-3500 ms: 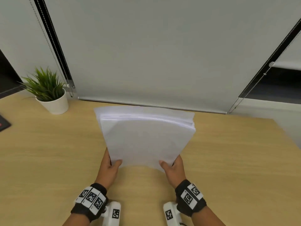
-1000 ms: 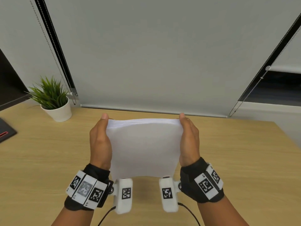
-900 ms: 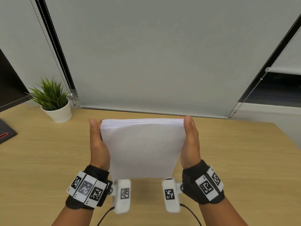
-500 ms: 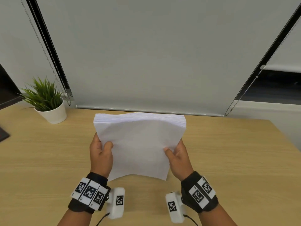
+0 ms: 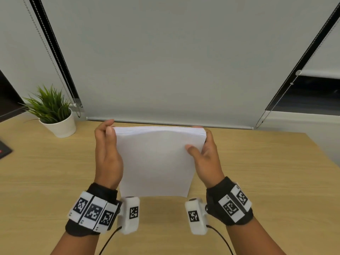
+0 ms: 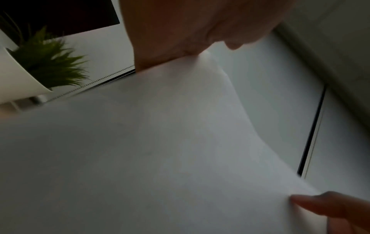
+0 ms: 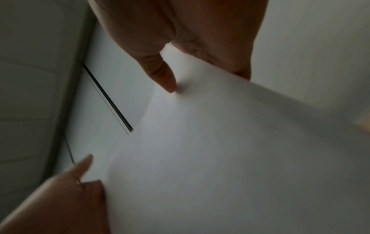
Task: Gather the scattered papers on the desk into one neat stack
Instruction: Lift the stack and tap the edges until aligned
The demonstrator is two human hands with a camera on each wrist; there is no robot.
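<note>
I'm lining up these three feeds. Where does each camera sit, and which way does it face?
Head: on the head, looking down at the paper stack, left hand, right hand, desk.
Left wrist: along the left palm, across the sheets to the potted plant.
Right wrist: along the right palm; thumb on the paper.
All share the stack.

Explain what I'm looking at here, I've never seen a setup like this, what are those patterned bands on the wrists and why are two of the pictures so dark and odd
There is no machine: a person works with bare hands. The checkered wristbands carry small cameras. The wide picture comes from a camera on the head; the two dim ones look along each wrist at the fingers.

The left hand and right hand hold a stack of white paper by its sides, standing on its lower edge over a wooden desk. A potted plant stands at the back left. The dim pictures are mostly filled by the paper, seen from close up.
</note>
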